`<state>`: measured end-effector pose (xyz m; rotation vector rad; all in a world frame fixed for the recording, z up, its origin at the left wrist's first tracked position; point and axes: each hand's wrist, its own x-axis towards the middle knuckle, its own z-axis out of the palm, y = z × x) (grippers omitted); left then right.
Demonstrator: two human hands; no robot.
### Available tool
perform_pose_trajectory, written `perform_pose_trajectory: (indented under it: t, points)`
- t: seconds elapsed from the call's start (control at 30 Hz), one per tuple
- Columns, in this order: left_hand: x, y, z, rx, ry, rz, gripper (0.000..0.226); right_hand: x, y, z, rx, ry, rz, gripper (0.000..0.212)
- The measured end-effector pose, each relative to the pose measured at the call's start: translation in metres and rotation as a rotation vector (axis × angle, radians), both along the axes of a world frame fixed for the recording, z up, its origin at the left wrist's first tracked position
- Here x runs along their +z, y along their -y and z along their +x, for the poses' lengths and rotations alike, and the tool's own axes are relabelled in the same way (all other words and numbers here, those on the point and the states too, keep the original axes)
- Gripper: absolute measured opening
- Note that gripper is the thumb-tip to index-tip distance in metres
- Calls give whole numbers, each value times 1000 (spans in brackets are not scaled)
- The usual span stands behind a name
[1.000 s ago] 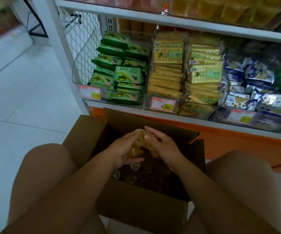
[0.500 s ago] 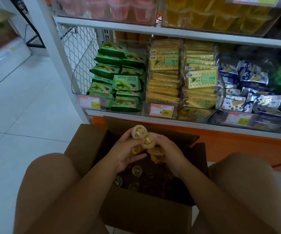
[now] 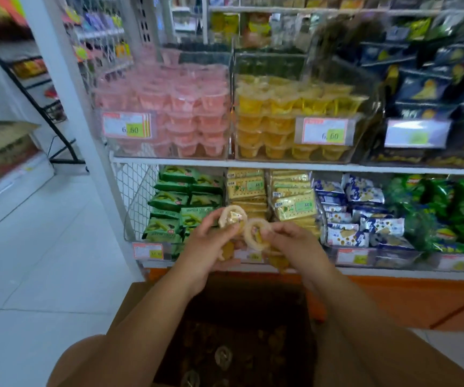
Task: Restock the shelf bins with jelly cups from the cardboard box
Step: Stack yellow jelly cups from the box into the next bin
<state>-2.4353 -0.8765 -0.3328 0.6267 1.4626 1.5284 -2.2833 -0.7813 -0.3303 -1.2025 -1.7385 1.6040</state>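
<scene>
Left hand (image 3: 205,247) fingers curl round 2 jelly cups (image 3: 233,217); right hand (image 3: 297,247) fingers grip 2 more above 1 cardboard box (image 3: 130,299).

The person is showing two bare arms, the left arm (image 3: 152,317) and the right arm (image 3: 345,308), both smooth and long. The left hand (image 3: 208,247) and the right hand (image 3: 295,247) are going bare too. A round left knee (image 3: 82,364) and right knee (image 3: 426,364) are showing bare.

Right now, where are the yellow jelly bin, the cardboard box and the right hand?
yellow jelly bin (image 3: 269,65): head view, bare upper wall.
cardboard box (image 3: 131,300): head view, left flap.
right hand (image 3: 295,244): head view, back of the hand.
</scene>
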Motion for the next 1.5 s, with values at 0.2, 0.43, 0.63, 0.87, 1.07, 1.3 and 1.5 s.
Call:
perform_pose_trajectory:
  t: [0.2, 0.43, 0.63, 0.87, 1.07, 1.3, 1.5]
  points:
    - [98, -19, -16, -28, -242, 144, 35, 114, -32, 8, -14, -93, 227, 11]
    - [192, -52, -36, 15, -495, 305, 33, 236, -128, 12, -104, -46, 514, 13]
    - [228, -93, -56, 44, -652, 314, 31, 275, -220, -25, -25, 306, 568, 17]
    - [232, -125, -85, 67, -737, 274, 28, 277, -288, -57, 284, 732, 646, 11]
    - [232, -138, -97, 63, -756, 212, 27, 272, -308, -68, 407, 840, 598, 12]
    - [227, -141, -99, 60, -757, 187, 30, 257, -310, -75, 413, 839, 554, 11]
    - [232, -141, -95, 44, -747, 168, 32, 258, -310, -73, 413, 842, 570, 13]
